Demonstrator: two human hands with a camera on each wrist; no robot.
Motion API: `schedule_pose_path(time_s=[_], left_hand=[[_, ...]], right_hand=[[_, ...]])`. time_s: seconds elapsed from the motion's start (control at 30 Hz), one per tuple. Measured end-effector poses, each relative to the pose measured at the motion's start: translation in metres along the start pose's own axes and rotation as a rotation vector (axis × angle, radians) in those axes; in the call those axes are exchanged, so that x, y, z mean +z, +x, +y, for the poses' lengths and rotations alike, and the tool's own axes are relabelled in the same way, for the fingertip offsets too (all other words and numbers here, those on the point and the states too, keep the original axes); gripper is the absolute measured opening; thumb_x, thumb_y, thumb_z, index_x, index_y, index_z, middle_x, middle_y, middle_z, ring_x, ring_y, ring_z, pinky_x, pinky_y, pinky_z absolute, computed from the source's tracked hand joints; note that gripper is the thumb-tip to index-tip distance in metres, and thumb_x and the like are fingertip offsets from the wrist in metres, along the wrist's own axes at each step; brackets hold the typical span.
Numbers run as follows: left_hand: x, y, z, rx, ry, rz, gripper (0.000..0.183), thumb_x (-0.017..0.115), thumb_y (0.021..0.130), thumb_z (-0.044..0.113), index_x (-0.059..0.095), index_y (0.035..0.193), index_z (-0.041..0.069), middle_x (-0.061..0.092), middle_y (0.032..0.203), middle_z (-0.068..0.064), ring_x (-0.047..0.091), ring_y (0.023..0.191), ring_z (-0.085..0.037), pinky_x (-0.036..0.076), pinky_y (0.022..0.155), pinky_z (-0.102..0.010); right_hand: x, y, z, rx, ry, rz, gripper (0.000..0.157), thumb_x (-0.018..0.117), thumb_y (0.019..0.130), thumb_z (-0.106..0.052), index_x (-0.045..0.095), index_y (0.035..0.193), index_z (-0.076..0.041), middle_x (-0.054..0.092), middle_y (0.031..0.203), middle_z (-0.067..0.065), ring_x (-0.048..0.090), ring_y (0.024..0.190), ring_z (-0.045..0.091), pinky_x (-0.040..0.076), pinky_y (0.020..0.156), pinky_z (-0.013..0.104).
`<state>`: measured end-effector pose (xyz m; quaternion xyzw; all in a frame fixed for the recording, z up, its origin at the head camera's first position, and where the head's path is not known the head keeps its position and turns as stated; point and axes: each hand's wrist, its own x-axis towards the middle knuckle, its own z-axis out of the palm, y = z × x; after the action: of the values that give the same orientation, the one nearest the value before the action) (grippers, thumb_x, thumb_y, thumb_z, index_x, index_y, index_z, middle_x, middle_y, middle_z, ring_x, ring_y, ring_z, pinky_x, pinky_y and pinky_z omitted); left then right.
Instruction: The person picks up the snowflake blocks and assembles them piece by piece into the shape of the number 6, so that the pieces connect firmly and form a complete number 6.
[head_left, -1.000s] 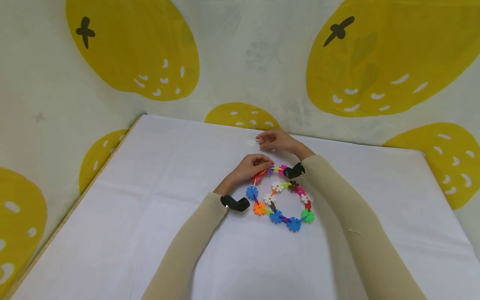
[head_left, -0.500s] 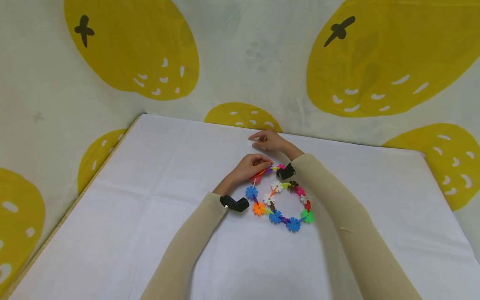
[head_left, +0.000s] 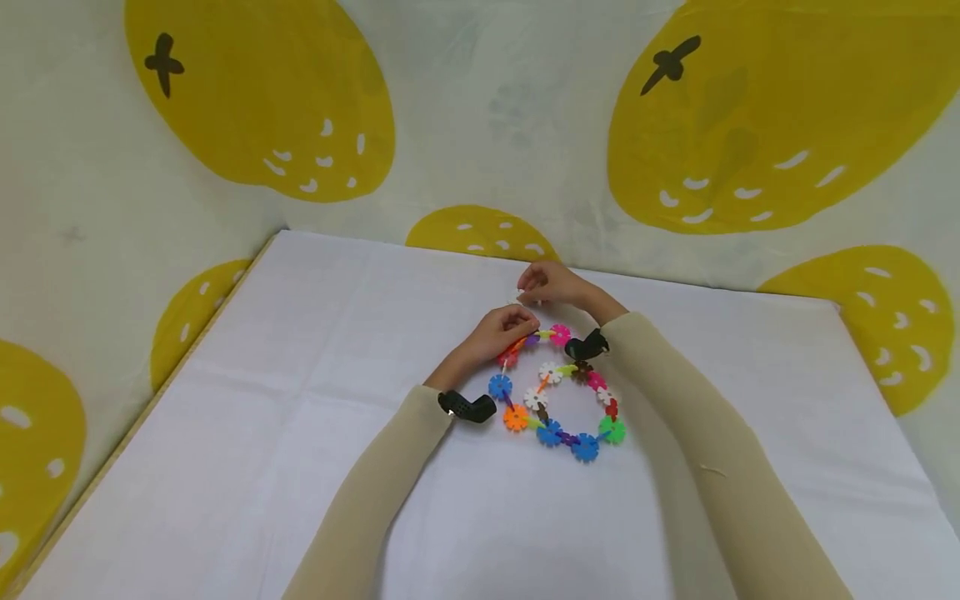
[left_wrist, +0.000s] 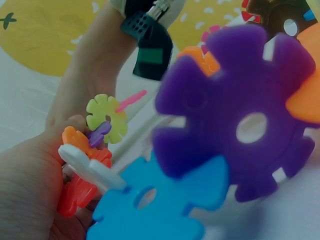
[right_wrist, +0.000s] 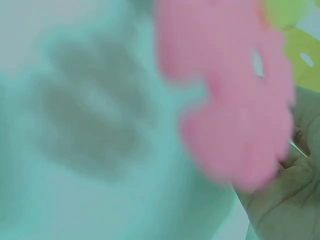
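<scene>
A chain of interlocking plastic flower discs [head_left: 585, 447] in many colours lies curled into a small ring with a longer arc outside it. My left hand [head_left: 491, 333] holds the arc near its upper end, by the red disc [left_wrist: 75, 195] and its orange neighbour. At that end stands a pink disc [head_left: 560, 335], large and blurred in the right wrist view. Just beyond, my right hand [head_left: 555, 285] pinches a loose white flower disc [head_left: 519, 295], mostly covered by the fingers. Large in the left wrist view are a purple disc [left_wrist: 215, 100] and a blue disc [left_wrist: 135, 210].
A white cloth covers the table [head_left: 300, 333]. Its far edge runs just behind the right hand, against a curtain [head_left: 480, 150] printed with big yellow fruit. Each wrist carries a small black camera [head_left: 467, 407], and the right one hangs close beside the pink disc.
My right hand reached left to the white disc lying near the far edge, took it up, and came back right and nearer. The left hand has stayed at the chain almost unmoved.
</scene>
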<state>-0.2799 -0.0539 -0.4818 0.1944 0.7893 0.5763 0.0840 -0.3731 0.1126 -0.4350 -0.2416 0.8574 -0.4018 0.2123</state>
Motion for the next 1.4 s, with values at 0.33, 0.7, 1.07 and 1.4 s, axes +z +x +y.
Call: schedule_pose_path(time_s=[0.33, 0.7, 1.07, 1.4], left_hand=[[-0.001, -0.004, 0.002, -0.015, 0.044, -0.036, 0.029, 0.057, 0.100, 0.024, 0.069, 0.116, 0.004, 0.070, 0.109, -0.008, 0.060, 0.096, -0.016, 0.049, 0.091, -0.025], [-0.001, -0.004, 0.000, -0.033, 0.000, 0.002, 0.029, 0.062, 0.097, 0.028, 0.072, 0.112, 0.005, 0.071, 0.103, -0.006, 0.059, 0.092, -0.015, 0.049, 0.085, -0.024], [-0.002, -0.004, 0.001, -0.036, 0.014, 0.013, 0.028, 0.060, 0.098, 0.026, 0.071, 0.111, 0.004, 0.071, 0.102, -0.007, 0.059, 0.087, -0.015, 0.048, 0.079, -0.020], [0.000, -0.005, 0.004, -0.050, 0.015, 0.026, 0.028, 0.060, 0.098, 0.025, 0.070, 0.113, 0.005, 0.070, 0.106, -0.008, 0.061, 0.091, -0.016, 0.050, 0.084, -0.023]], right_hand=[[-0.010, -0.035, 0.016, 0.040, 0.071, -0.025, 0.032, 0.067, 0.093, -0.013, 0.064, 0.120, 0.003, 0.068, 0.097, 0.012, 0.059, 0.078, 0.016, 0.050, 0.074, 0.022], [-0.012, -0.062, 0.030, 0.061, 0.115, 0.002, 0.027, 0.068, 0.092, -0.017, 0.064, 0.111, 0.003, 0.064, 0.085, 0.003, 0.055, 0.075, 0.015, 0.047, 0.070, 0.023], [-0.014, -0.083, 0.040, 0.073, 0.156, 0.007, 0.025, 0.069, 0.092, -0.017, 0.062, 0.105, 0.002, 0.068, 0.090, 0.010, 0.062, 0.078, 0.019, 0.053, 0.074, 0.024], [-0.016, -0.102, 0.044, 0.074, 0.159, -0.034, 0.025, 0.073, 0.088, -0.016, 0.063, 0.100, 0.003, 0.071, 0.098, 0.012, 0.066, 0.087, 0.019, 0.052, 0.083, 0.025]])
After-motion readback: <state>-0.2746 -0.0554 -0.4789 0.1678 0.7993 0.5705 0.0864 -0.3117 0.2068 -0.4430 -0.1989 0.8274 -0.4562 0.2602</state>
